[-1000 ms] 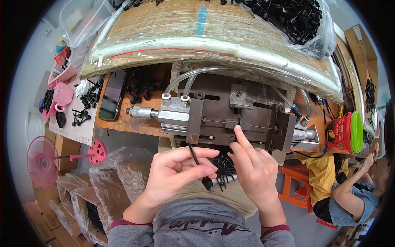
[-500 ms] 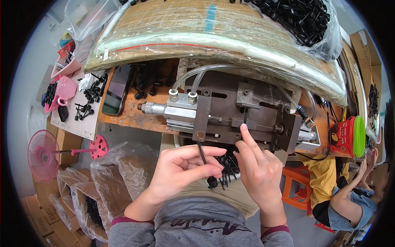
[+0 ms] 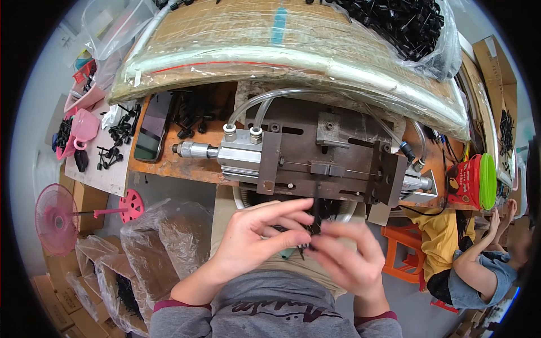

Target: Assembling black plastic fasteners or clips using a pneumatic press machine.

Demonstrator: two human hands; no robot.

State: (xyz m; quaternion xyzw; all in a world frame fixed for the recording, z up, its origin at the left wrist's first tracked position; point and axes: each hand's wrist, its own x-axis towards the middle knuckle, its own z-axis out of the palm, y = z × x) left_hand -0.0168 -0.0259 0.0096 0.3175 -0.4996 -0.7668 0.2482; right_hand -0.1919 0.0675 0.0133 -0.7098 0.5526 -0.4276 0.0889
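Below the metal fixture [image 3: 307, 149], hands [image 3: 251, 234] closer together, right finger [image 3: 337, 230] off its block [image 3: 327, 168], grip too blurred to tell.

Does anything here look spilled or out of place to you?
Mildly: small black parts lie loose and jumbled on the pale board, beside pink containers rather than inside them. Whether they spilled or were set there, I can't tell. Nothing around the metal fixture looks plainly damaged.

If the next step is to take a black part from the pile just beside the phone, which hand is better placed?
Probably the left hand: it is nearer the pile of black parts beside the phone. The right hand is farther off and blurred; what each holds is unclear.
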